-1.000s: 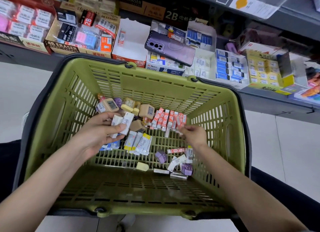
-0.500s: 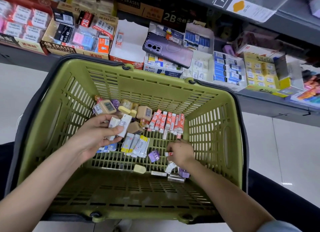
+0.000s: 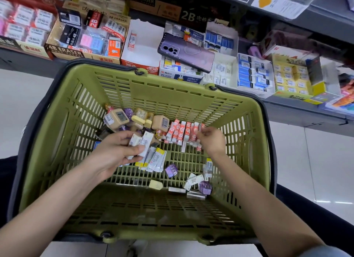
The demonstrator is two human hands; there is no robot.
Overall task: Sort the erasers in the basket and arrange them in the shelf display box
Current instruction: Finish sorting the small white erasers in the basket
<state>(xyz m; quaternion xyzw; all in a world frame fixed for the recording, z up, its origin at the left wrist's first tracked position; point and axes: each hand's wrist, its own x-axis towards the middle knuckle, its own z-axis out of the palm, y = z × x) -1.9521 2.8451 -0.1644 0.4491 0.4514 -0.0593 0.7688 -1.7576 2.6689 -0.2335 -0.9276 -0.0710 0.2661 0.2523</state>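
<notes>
Sorting under way in green basket [image 3: 172, 80]. Risk: loose stack of white erasers [image 3: 142, 142] may slip from left hand [image 3: 115, 153] and scatter into unsorted heap; a careless nudge may topple red erasers [image 3: 181, 131] lined along basket floor. Left hand clasps stack, thumb across it. Right hand [image 3: 211, 139] reaches row's end, fingertips bunched, grip unclear. White display box [image 3: 142, 51] waits on shelf beyond

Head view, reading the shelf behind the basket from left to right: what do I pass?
4B ERASER box → nearly empty white box → purple phone → box of blue-sleeved erasers → yellow box
</notes>
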